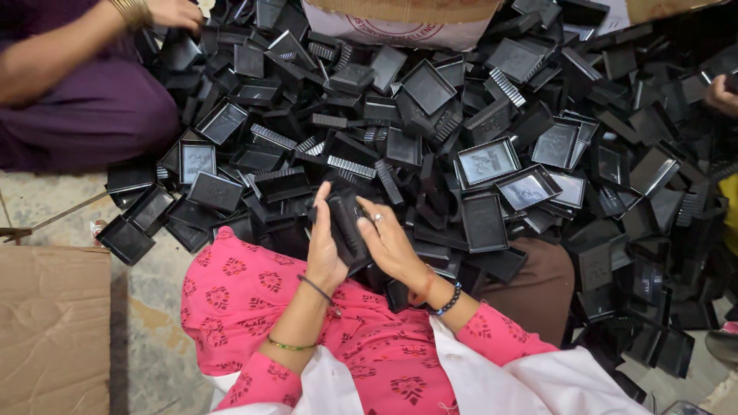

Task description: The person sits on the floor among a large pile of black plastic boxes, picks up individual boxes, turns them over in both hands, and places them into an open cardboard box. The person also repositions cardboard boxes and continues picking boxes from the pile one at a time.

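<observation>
Cardboard (54, 327) lies flat on the floor at the far left, and above it a co-worker's arm (61, 58) in purple, with a gold bangle, reaches into the top corner of the heap. From there a great pile of black plastic trays (430, 115) spreads across the view — shallow rectangular pieces, some face up, some tipped on edge, several showing ribbed comb-like edges.

At centre, over a pink-patterned lap (254, 300), the left hand (327, 250) stands upright with fingers curled round one side of a black tray piece (347, 227), which is lifted clear of the heap just in front of the body. The right hand (392, 246), a ring on one finger and a beaded band at the wrist, closes on the piece's other side, fingers pressing its top edge. Both hands grasp it — by my reading this is a fitting or checking step, two parts squeezed together or one turned for inspection; which, I cannot tell. Finishing it calls for even pressure from both sides.

Further right, another person's hand (721, 96) shows at the edge.
</observation>
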{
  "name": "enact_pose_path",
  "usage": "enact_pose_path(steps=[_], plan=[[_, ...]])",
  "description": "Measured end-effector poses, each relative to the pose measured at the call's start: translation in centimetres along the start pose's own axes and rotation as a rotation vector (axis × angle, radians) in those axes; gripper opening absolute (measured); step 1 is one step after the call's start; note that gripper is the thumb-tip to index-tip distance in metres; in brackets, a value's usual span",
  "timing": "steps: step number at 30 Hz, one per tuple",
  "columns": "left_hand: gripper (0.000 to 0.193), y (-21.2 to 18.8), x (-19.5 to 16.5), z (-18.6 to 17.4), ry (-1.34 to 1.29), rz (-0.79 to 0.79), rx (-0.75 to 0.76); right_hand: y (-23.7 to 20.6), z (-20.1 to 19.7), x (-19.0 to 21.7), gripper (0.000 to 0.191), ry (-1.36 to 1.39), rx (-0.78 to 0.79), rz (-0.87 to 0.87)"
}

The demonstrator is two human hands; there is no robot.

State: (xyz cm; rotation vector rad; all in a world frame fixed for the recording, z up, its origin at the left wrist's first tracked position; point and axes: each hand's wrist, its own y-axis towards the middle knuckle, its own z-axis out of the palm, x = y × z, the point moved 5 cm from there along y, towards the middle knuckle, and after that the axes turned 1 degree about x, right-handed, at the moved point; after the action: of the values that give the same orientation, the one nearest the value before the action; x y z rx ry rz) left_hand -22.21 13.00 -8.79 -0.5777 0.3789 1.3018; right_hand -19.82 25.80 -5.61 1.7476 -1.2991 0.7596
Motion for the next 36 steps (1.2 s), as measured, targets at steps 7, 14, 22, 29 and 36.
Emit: enact_pose_path(steps=[7,14,22,29,36], plan=[[0.071,2.3,-1.7,0.3,0.07,0.064,-0.018,0.7,-1.3,-0.5,0.073,0.603,0.006,0.173],[0.068,2.5,-1.0,0.3,0.174,-0.015,-0.098,1.3,-1.6,2.0,0.056,0.247,-0.025,0.137],[0.071,3.3,0.8,-1.4,-0.138,-0.326,-0.272,-0.3,-1.9,5.0,0.078,-0.276,0.059,-0.346],[0.045,4.9,-0.3,-3.3,0.233,-0.121,-0.298,1.8,-2.5,3.1,0.059,-0.134,0.091,-0.14],[0.048,6.4,-0.5,-2.4,0.068,-0.127,-0.11,4.0,-1.4,3.2,0.063,0.058,0.083,-0.212]])
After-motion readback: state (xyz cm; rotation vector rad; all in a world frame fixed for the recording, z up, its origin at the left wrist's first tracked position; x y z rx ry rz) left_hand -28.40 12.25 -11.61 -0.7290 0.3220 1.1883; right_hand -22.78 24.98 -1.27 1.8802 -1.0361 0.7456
